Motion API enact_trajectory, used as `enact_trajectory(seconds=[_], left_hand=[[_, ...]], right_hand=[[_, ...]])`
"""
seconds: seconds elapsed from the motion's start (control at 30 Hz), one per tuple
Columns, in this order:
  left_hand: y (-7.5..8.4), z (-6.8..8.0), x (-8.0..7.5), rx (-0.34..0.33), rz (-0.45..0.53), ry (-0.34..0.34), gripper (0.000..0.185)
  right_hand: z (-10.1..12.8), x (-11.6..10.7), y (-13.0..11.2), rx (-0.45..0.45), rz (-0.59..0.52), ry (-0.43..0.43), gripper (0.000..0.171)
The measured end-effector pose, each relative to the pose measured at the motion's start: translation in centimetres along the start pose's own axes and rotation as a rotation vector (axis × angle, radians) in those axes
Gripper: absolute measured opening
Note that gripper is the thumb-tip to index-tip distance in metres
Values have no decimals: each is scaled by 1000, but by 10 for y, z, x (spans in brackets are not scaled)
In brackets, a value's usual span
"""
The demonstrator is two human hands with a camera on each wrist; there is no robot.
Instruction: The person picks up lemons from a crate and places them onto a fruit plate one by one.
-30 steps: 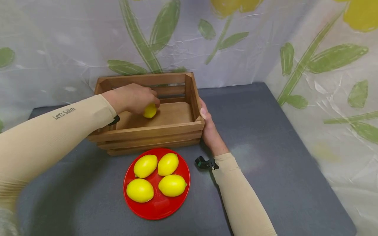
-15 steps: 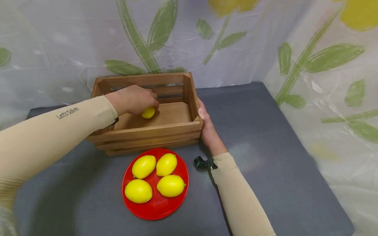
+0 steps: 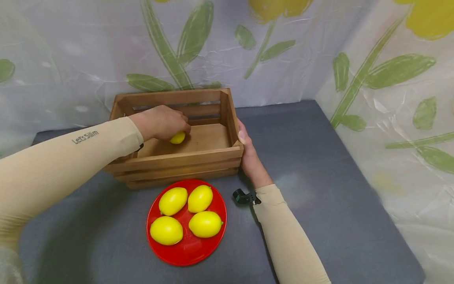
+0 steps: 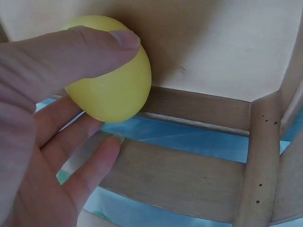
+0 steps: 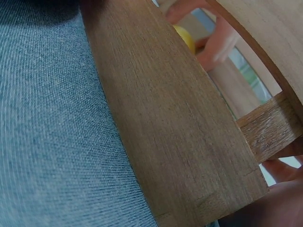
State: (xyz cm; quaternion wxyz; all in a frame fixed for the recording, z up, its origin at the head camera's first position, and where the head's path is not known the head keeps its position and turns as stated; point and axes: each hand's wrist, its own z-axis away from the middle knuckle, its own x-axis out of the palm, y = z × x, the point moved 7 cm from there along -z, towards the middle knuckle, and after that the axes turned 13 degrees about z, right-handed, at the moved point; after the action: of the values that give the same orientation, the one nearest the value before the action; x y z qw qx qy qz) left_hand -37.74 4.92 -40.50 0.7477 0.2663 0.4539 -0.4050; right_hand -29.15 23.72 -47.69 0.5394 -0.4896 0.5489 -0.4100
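The left hand (image 3: pixel 161 121) reaches into the slatted brown wooden crate (image 3: pixel 177 157) and holds a smooth yellow lemon (image 3: pixel 177 137) low over the crate's floor; its fingers (image 4: pixel 94 47) are curled round the fruit, thumb on top. The right hand (image 3: pixel 248 154) rests against the crate's right end, thumb on the top edge, the other fingers hidden. In front of the crate, on the grey surface (image 3: pixel 319 177), a round red plate (image 3: pixel 188 252) carries four more yellow lemons (image 3: pixel 172 200).
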Motion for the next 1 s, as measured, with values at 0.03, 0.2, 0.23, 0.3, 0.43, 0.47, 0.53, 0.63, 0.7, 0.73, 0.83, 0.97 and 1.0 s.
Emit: enact_trajectory(seconds=[0.03, 0.2, 0.23, 0.3, 0.43, 0.47, 0.53, 0.63, 0.7, 0.73, 0.83, 0.97, 1.0], left_hand=[[0, 0, 1, -2, 2, -7, 45], [-1, -1, 3, -26, 4, -42, 47], [-1, -1, 3, -31, 5, -46, 47], [-2, 0, 3, -36, 8, -52, 48], [-2, 3, 2, -51, 22, -61, 50], [-2, 4, 0, -57, 32, -64, 50], [-3, 8, -2, -74, 52, -64, 50], [-4, 18, -10, -105, 88, -53, 51], [-3, 25, -15, -122, 103, -39, 52], [-2, 28, -17, -127, 108, -30, 52], [2, 37, -24, -128, 106, -7, 53], [9, 49, -31, -122, 95, 27, 53], [10, 52, -33, -121, 94, 37, 53]], right_hand=[[0, 0, 0, 1, 3, -2, 104], [-1, 0, 1, 0, 3, -5, 105], [-1, 0, 1, -1, 1, -4, 104], [0, 1, 0, -2, -1, -4, 104], [0, 1, 0, 6, 2, -3, 104], [0, 0, 0, 6, 2, -1, 104], [0, 0, -1, 6, -1, 1, 104], [0, 1, -2, 3, -13, 3, 105], [-1, 1, -2, 5, -23, 5, 107], [-1, 1, -2, 7, -26, 7, 108], [0, 1, 0, 11, -33, 11, 114], [0, 1, 1, 3, -29, 10, 125], [0, 1, 1, 1, -25, 9, 125]])
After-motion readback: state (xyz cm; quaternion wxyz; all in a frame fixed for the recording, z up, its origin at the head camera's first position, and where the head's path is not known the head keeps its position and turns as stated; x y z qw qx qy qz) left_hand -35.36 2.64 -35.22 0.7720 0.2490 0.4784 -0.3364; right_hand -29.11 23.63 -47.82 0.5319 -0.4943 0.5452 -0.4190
